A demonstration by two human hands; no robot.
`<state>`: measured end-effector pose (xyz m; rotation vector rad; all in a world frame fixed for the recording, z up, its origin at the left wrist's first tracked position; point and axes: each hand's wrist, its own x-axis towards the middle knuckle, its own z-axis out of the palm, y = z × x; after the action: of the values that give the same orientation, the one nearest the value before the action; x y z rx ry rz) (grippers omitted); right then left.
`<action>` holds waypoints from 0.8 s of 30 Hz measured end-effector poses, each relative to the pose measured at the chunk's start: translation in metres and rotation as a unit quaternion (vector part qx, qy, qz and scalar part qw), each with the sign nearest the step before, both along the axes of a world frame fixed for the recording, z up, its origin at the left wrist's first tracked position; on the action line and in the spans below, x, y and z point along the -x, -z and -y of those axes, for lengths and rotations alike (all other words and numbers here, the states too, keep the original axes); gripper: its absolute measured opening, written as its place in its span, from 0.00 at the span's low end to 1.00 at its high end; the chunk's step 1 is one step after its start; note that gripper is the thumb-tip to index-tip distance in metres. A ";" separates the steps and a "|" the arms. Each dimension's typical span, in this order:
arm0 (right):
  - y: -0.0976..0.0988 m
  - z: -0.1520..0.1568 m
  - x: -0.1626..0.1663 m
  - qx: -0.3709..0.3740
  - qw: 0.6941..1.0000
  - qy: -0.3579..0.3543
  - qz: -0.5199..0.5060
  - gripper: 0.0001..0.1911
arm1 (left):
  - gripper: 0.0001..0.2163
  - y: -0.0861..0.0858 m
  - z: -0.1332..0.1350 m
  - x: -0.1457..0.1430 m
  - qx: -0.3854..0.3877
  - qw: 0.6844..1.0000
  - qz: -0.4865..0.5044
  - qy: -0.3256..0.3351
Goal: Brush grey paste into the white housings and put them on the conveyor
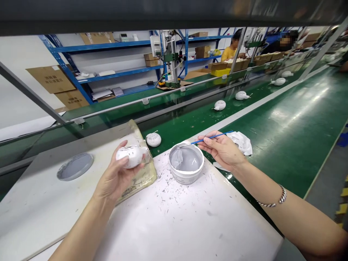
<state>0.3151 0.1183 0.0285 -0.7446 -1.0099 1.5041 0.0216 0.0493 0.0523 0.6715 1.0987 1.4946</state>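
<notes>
My left hand (114, 177) is closed around a white rounded plastic piece (130, 156) with small slots in its face; its exact kind I cannot make out. Pinched in my right hand (221, 150) is a thin blue-handled paintbrush (209, 137), its tip at the left rim of a white tub (186, 178). Thick grey paste (191, 159) fills part of the tub. A similar white rounded piece (153, 139) lies on the green belt just behind it. Crumpled white tissue (240, 142) lies beyond my right hand.
A grey-coated round lid (75, 166) lies on the white board (35, 203) at left. More white pieces (219, 105) sit along the green conveyor (190, 123). Blue shelves (108, 75), a press machine (171, 61) and seated co-workers (231, 52) are behind. A dark beam (163, 14) crosses overhead.
</notes>
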 end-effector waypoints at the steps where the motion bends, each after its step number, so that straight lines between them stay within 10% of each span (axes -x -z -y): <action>1: 0.000 0.000 0.000 -0.001 1.000 0.001 0.002 0.10 | 0.23 0.000 0.004 -0.003 -0.005 1.000 0.015 0.013; 6: 0.001 -0.003 -0.002 -0.012 1.000 0.015 0.002 0.10 | 0.32 0.005 0.013 -0.002 -0.063 0.976 -0.203 0.047; 11: 0.000 -0.004 -0.003 -0.020 1.000 0.021 0.000 0.10 | 0.28 0.021 0.006 0.021 -0.019 0.805 -0.593 -0.017; 17: -0.003 -0.002 -0.002 -0.012 0.999 0.040 -0.014 0.10 | 0.28 0.013 0.005 0.051 0.103 0.742 -0.661 0.047; 19: -0.004 -0.001 -0.002 -0.007 0.999 0.043 -0.016 0.11 | 0.29 0.006 0.008 0.054 0.123 0.771 -0.619 0.080; 24: -0.006 0.002 -0.002 0.017 0.998 0.047 -0.042 0.12 | 0.24 -0.007 0.015 0.035 0.121 0.978 -0.163 0.049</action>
<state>0.3167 0.1168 0.0348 -0.7375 -0.8771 1.4613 -0.0135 0.0338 0.0595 0.8048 1.4482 1.1662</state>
